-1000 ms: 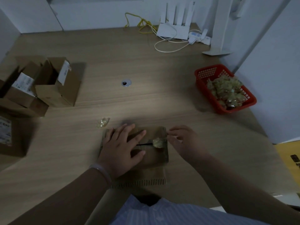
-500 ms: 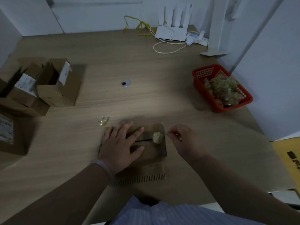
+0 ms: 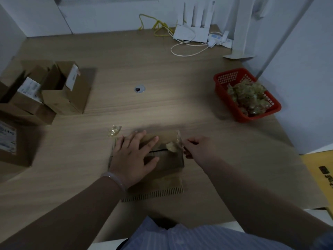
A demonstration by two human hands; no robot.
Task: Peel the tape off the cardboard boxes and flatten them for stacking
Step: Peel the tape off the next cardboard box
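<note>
A small brown cardboard box (image 3: pixel 167 159) lies at the near middle of the wooden table, a flap with a toothed edge (image 3: pixel 155 193) spread toward me. My left hand (image 3: pixel 134 156) presses flat on the box's top with fingers spread. My right hand (image 3: pixel 196 147) is at the box's right edge, fingers curled, pinching a strip of clear tape (image 3: pixel 173 147) that is crumpled and lifted off the top seam. A dark slit of the seam shows between the two hands.
A crumpled tape wad (image 3: pixel 113 131) lies just beyond the box on the left. Several open cardboard boxes (image 3: pixel 61 91) crowd the left side. A red basket (image 3: pixel 225 85) of tape wads stands at the right. A router and cables (image 3: pixel 191 31) sit at the back.
My right hand has drawn the tape strip to the right, toward the box's right edge. My left hand has stayed pressed on the box.
</note>
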